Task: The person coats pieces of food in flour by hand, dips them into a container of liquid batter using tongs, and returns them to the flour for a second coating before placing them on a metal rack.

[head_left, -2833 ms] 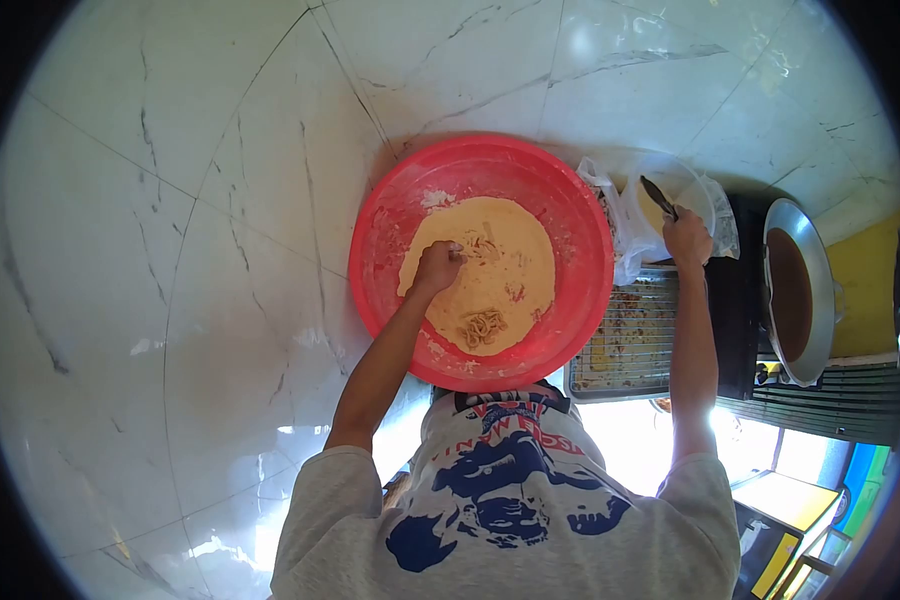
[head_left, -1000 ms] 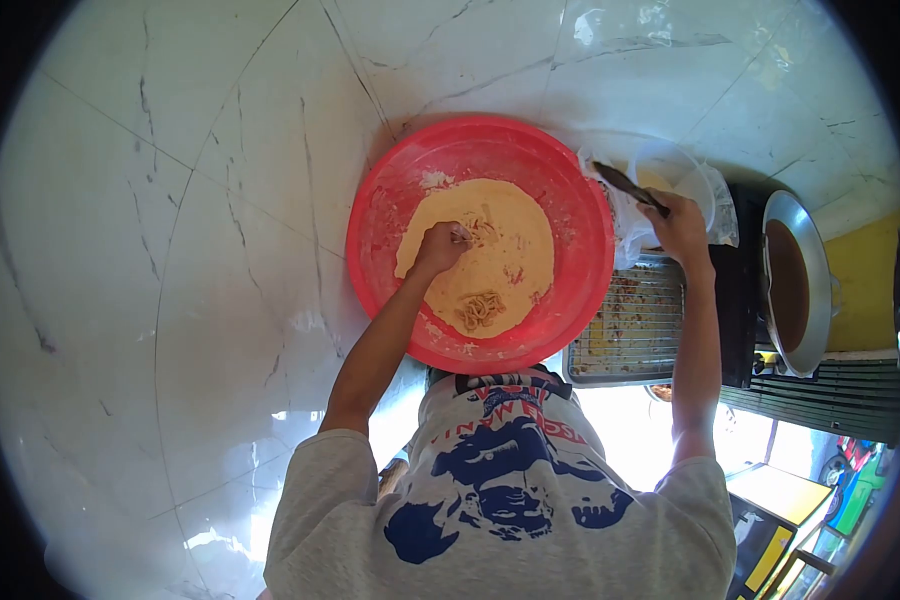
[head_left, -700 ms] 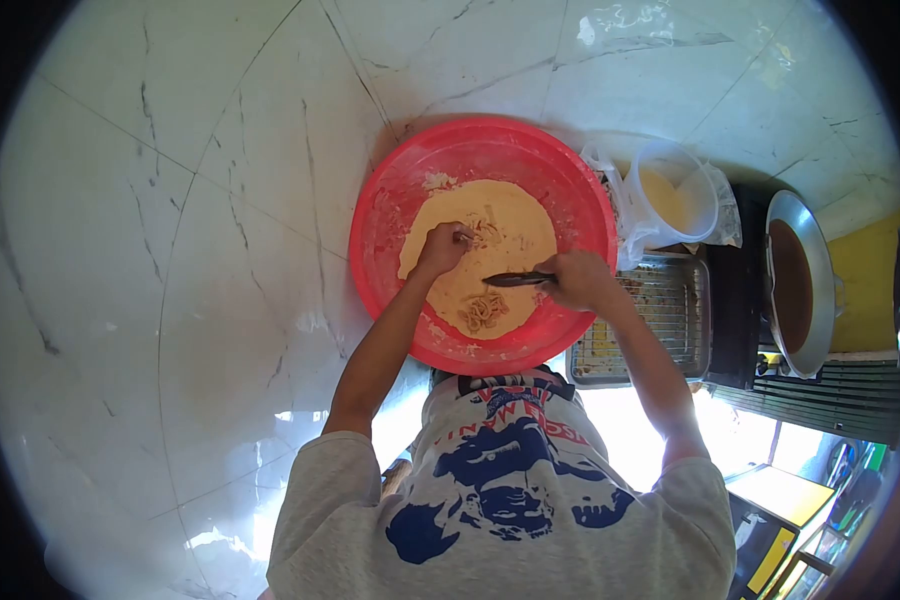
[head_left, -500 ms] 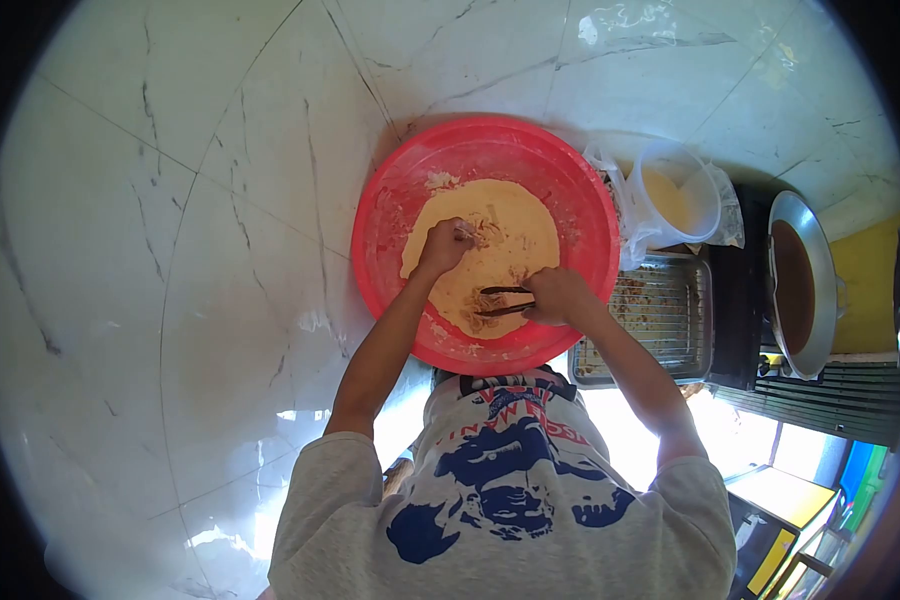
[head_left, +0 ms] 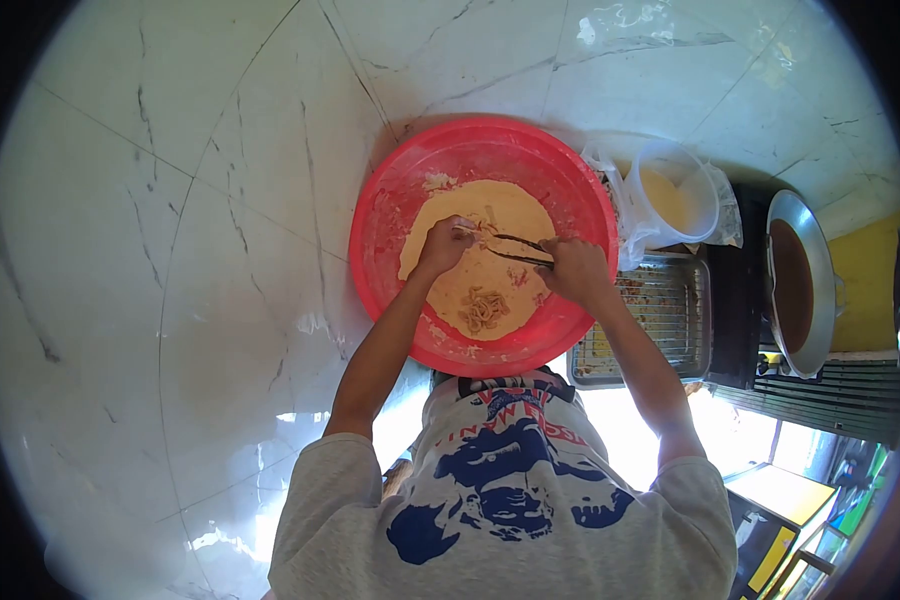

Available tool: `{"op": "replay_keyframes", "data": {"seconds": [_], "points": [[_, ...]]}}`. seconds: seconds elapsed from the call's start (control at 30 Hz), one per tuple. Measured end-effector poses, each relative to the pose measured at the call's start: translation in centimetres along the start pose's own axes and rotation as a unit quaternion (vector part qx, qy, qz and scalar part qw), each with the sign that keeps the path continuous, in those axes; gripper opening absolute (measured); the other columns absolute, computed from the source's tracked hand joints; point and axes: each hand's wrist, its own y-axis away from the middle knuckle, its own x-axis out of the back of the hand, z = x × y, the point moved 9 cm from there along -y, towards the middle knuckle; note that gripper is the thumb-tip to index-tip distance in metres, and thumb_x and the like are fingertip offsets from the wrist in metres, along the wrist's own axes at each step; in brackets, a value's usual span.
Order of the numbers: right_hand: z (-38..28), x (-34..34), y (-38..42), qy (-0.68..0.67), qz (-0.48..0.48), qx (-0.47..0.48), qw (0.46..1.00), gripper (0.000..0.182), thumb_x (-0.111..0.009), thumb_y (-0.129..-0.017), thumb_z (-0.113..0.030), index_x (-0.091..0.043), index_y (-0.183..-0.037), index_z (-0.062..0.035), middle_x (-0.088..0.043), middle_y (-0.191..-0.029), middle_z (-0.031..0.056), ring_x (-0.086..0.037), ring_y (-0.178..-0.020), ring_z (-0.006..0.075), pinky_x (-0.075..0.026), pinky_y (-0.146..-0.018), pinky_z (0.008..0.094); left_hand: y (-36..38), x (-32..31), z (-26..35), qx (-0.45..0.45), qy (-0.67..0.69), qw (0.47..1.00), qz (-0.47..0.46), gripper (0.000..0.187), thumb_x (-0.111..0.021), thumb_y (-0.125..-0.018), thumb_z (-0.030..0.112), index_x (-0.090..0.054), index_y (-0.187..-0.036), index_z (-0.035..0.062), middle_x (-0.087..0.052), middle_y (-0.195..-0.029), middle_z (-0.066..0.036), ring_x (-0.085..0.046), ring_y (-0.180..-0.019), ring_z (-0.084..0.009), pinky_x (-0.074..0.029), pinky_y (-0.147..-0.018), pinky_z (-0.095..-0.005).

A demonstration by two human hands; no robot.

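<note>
A wide red basin holds a bed of pale yellow flour. My right hand is closed around dark tongs, whose spread tips reach toward the fingers of my left hand. Over the flour, my left hand has its fingers pinched together beside a few thin strips; what sits between the fingertips is too small to make out. Lower in the basin lies a small heap of flour-coated strips.
Right of the basin, a white tub contains a pale yellowish liquid. Below it sits a metal tray with a wire rack and crumbs. Farther right, a large metal pan holds brown liquid. White marbled tiles extend to the left.
My right hand has moved the tongs up from the lower heap of strips to beside my left hand, leaving the heap uncovered. My left hand has stayed nearly in place.
</note>
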Motion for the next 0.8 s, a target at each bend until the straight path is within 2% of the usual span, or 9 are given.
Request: {"op": "replay_keyframes", "data": {"seconds": [0.13, 0.23, 0.33, 0.43, 0.47, 0.53, 0.63, 0.73, 0.8], "points": [[-0.3, -0.4, -0.4, -0.019, 0.020, 0.005, 1.000, 0.026, -0.070, -0.075, -0.025, -0.068, -0.097, -0.0098, -0.068, -0.087, 0.0095, -0.067, -0.079, 0.0310, -0.053, -0.069, 0.0448, -0.1, -0.3, -0.3, -0.009, 0.038, 0.999, -0.013, 0.025, -0.071, -0.084, 0.010, -0.062, -0.105, -0.0016, -0.068, -0.094, -0.010, -0.065, -0.084, -0.0162, -0.050, -0.072, -0.0286], [-0.6, -0.5, -0.7, -0.015, 0.004, 0.003, 1.000, 0.032, -0.072, -0.076, -0.026, -0.070, -0.105, -0.0115, -0.070, -0.089, 0.0106, -0.067, -0.081, 0.0324, -0.053, -0.070, 0.0446, -0.2, -0.5, -0.1, -0.024, 0.061, 0.998, -0.015, 0.025, -0.070, -0.084, 0.009, -0.062, -0.105, -0.0014, -0.067, -0.096, -0.011, -0.065, -0.086, -0.0164, -0.050, -0.075, -0.0279], [-0.3, -0.7, -0.7, -0.026, 0.037, 0.009, 0.999, 0.019, -0.070, -0.076, -0.024, -0.069, -0.089, -0.0105, -0.068, -0.082, 0.0091, -0.067, -0.079, 0.0304, -0.053, -0.069, 0.0439, 0.3, -0.2, 1.0, -0.013, 0.039, 0.999, -0.006, 0.024, -0.068, -0.086, 0.010, -0.061, -0.106, -0.0016, -0.068, -0.097, -0.011, -0.066, -0.087, -0.0176, -0.050, -0.077, -0.0287], [-0.3, -0.6, -0.6, -0.005, 0.049, 0.024, 0.998, 0.016, -0.069, -0.077, -0.023, -0.071, -0.088, -0.0120, -0.068, -0.080, 0.0087, -0.067, -0.078, 0.0296, -0.052, -0.069, 0.0442, -0.4, 0.7, -0.1, -0.029, 0.096, 0.994, 0.052, 0.023, -0.067, -0.087, 0.012, -0.062, -0.106, -0.0013, -0.068, -0.098, -0.012, -0.067, -0.088, -0.0188, -0.051, -0.079, -0.0298], [-0.2, -1.1, -0.7, 0.023, 0.001, 0.017, 1.000, 0.015, -0.068, -0.077, -0.023, -0.071, -0.088, -0.0123, -0.068, -0.080, 0.0087, -0.067, -0.079, 0.0294, -0.053, -0.069, 0.0440, -0.8, 1.1, -1.1, -0.041, 0.132, 0.987, 0.080, 0.023, -0.066, -0.087, 0.013, -0.063, -0.106, -0.0011, -0.068, -0.098, -0.012, -0.067, -0.089, -0.0192, -0.051, -0.079, -0.0302], [-0.2, -1.5, -0.3, 0.078, -0.094, 0.002, 0.992, 0.014, -0.068, -0.078, -0.022, -0.071, -0.089, -0.0131, -0.068, -0.081, 0.0086, -0.067, -0.079, 0.0290, -0.053, -0.069, 0.0437, 0.0, 2.2, -0.5, -0.008, -0.015, 0.994, 0.109, 0.022, -0.065, -0.087, 0.013, -0.064, -0.105, 0.0006, -0.069, -0.099, -0.011, -0.068, -0.090, -0.0203, -0.052, -0.079, -0.0317], [0.9, 0.4, -0.1, 0.034, -0.054, -0.001, 0.998, 0.016, -0.066, -0.080, -0.022, -0.071, -0.093, -0.0141, -0.069, -0.086, 0.0084, -0.067, -0.082, 0.0293, -0.053, -0.070, 0.0434, 0.8, 2.7, 0.9, 0.037, -0.143, 0.983, 0.106, 0.020, -0.064, -0.086, 0.013, -0.066, -0.104, 0.0043, -0.070, -0.099, -0.011, -0.068, -0.091, -0.0221, -0.052, -0.081, -0.0341], [3.9, 3.6, 0.1, -0.047, 0.115, -0.040, 0.991, 0.020, -0.065, -0.081, -0.024, -0.071, -0.097, -0.0141, -0.070, -0.091, 0.0081, -0.067, -0.085, 0.0300, -0.053, -0.072, 0.0437, 0.6, 1.6, 0.8, 0.032, -0.243, 0.967, 0.068, 0.021, -0.064, -0.085, 0.013, -0.068, -0.105, 0.0084, -0.071, -0.098, -0.010, -0.067, -0.094, -0.0241, -0.050, -0.083, -0.0374], [6.4, 6.0, 0.7, -0.044, 0.214, -0.069, 0.973, 0.022, -0.065, -0.082, -0.026, -0.070, -0.100, -0.0139, -0.070, -0.093, 0.0077, -0.067, -0.085, 0.0303, -0.053, -0.072, 0.0438, -0.1, 1.1, 0.0, 0.014, -0.304, 0.952, 0.045, 0.021, -0.064, -0.084, 0.013, -0.070, -0.104, 0.0109, -0.071, -0.098, -0.010, -0.067, -0.095, -0.0247, -0.048, -0.084, -0.0390]]}}
